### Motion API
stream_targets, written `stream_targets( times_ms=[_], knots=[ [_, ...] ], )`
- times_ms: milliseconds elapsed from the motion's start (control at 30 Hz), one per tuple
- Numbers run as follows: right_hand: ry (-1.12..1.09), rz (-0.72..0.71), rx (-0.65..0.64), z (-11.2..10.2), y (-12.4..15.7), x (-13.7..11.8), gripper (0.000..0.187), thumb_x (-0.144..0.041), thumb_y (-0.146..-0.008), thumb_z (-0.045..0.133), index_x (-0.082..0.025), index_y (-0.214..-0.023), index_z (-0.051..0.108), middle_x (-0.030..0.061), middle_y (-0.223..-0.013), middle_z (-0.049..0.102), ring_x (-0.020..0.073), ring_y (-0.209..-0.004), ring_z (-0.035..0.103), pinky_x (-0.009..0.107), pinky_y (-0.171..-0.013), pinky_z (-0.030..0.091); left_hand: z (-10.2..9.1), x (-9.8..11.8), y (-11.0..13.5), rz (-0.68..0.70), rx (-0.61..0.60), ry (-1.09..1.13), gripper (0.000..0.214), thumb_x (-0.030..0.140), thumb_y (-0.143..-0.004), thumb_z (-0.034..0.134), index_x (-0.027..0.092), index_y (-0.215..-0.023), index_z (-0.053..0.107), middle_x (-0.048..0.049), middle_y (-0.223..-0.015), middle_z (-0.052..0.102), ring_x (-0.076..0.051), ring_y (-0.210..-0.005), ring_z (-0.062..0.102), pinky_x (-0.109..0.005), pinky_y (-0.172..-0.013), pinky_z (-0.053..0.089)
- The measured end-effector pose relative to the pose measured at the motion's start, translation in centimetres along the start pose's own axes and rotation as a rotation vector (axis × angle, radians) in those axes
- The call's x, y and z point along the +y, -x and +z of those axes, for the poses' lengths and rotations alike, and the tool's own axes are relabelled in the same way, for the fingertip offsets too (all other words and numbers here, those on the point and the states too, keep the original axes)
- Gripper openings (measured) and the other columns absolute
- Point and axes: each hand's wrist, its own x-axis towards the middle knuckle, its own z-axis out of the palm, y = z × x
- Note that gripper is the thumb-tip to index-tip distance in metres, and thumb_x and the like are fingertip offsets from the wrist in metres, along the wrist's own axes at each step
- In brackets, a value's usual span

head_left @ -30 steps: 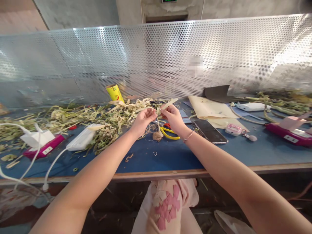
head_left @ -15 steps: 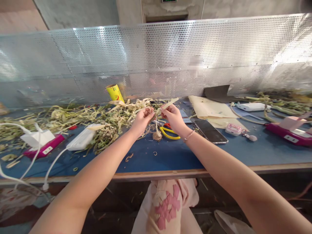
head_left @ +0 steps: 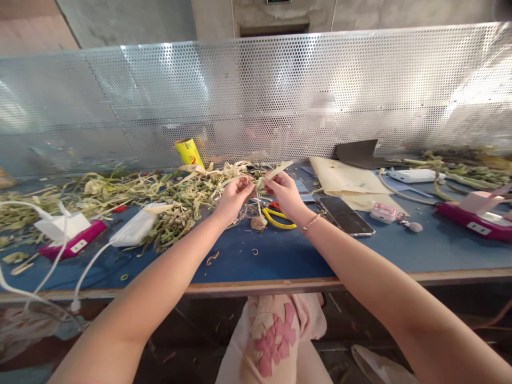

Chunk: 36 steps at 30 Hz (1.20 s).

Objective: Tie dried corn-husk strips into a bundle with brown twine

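Observation:
Above the blue table, my left hand [head_left: 235, 196] and my right hand [head_left: 285, 190] are close together, both with fingers pinched. Between them runs a pale, dry leaf strip [head_left: 279, 170]; its free end sticks up past my right fingers. My left fingertips grip the strip's other side, partly hidden. A thin pale stem hangs below my fingers to a small brown, fibrous ball [head_left: 258, 223], which rests on or just above the table. Right behind this ball lie yellow-handled scissors [head_left: 280, 218], partly covered by my right hand.
Dried leaves and stalks [head_left: 176, 205] are heaped at left, beside a white power bank [head_left: 134, 226] and a magenta power strip [head_left: 76, 240]. A yellow tube [head_left: 189, 153] stands behind. To the right lie a phone [head_left: 346, 216], a pink earphone case [head_left: 383, 212] and brown paper [head_left: 340, 176].

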Motion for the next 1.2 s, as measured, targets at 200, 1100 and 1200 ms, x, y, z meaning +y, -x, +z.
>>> stream_targets(
  times_ms=[200, 1100, 1200],
  knots=[
    [-0.009, 0.009, -0.035, 0.0, -0.1, 0.2, 0.016, -0.031, -0.069, 0.058, -0.02, -0.075, 0.049, -0.0041, -0.064, 0.051, 0.0071, -0.056, 0.047, 0.023, -0.056, 0.041, 0.0, 0.1, 0.4, 0.095, -0.088, -0.122, 0.027, 0.027, -0.066, 0.068, 0.019, -0.089, 0.057, -0.0011, -0.08, 0.059, -0.012, -0.076, 0.056, -0.028, -0.074, 0.048],
    [0.425, -0.044, -0.132, -0.2, 0.1, 0.3, 0.017, -0.031, -0.075, 0.047, -0.019, -0.063, 0.046, -0.0056, -0.052, 0.037, 0.0073, -0.048, 0.031, 0.024, -0.048, 0.025, -0.2, 0.2, -0.2, -0.066, 0.146, 0.144, 0.02, 0.016, -0.064, 0.066, 0.017, -0.076, 0.05, 0.0026, -0.073, 0.053, -0.01, -0.069, 0.057, -0.028, -0.07, 0.049],
    [0.428, -0.04, -0.133, 0.0, 0.1, 0.1, 0.017, -0.029, -0.074, 0.047, -0.019, -0.061, 0.046, -0.0054, -0.052, 0.036, 0.0081, -0.049, 0.031, 0.024, -0.049, 0.025, -0.2, 0.3, -0.1, -0.063, 0.146, 0.141, 0.02, 0.016, -0.064, 0.066, 0.017, -0.076, 0.05, 0.0025, -0.073, 0.052, -0.01, -0.07, 0.057, -0.028, -0.07, 0.049]
  ],
)
